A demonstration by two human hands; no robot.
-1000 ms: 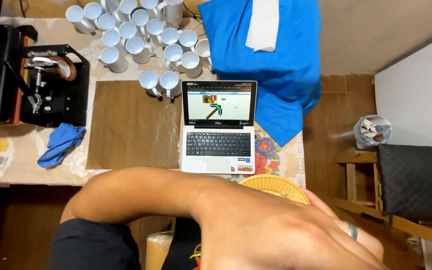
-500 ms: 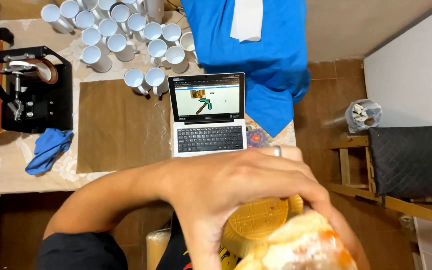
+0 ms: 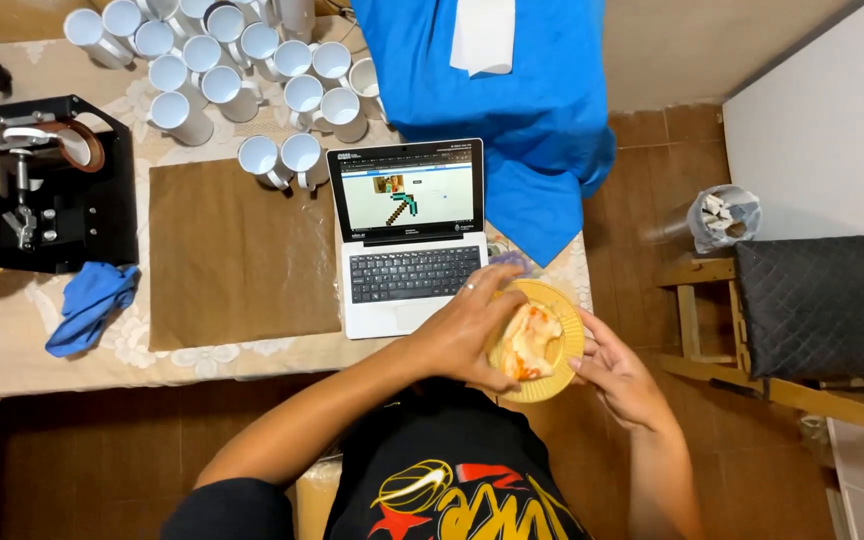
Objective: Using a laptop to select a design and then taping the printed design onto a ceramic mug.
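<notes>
A round yellow plate (image 3: 564, 322) is held at the table's front right corner, just right of the open laptop (image 3: 407, 262). On it lies a piece of food (image 3: 529, 338), pale and orange like a slice of pizza. My left hand (image 3: 464, 332), with a ring on one finger, reaches across my body and its fingers close on the food's left side. My right hand (image 3: 616, 376) grips the plate's lower right rim from below. My black printed shirt (image 3: 452, 470) fills the bottom of the view.
A brown mat (image 3: 237, 255) lies left of the laptop, with several white mugs (image 3: 252, 70) behind it. A black mug press (image 3: 47, 185) and a blue cloth (image 3: 92, 305) are at the left. Blue fabric (image 3: 512, 100) drapes the table's back right. A wooden chair with a black cushion (image 3: 817, 305) and a small bin (image 3: 722, 215) stand at the right.
My left hand and the food were close up to the camera; both are now lowered onto the plate at the table's edge, and my right hand has come into view under the plate.
</notes>
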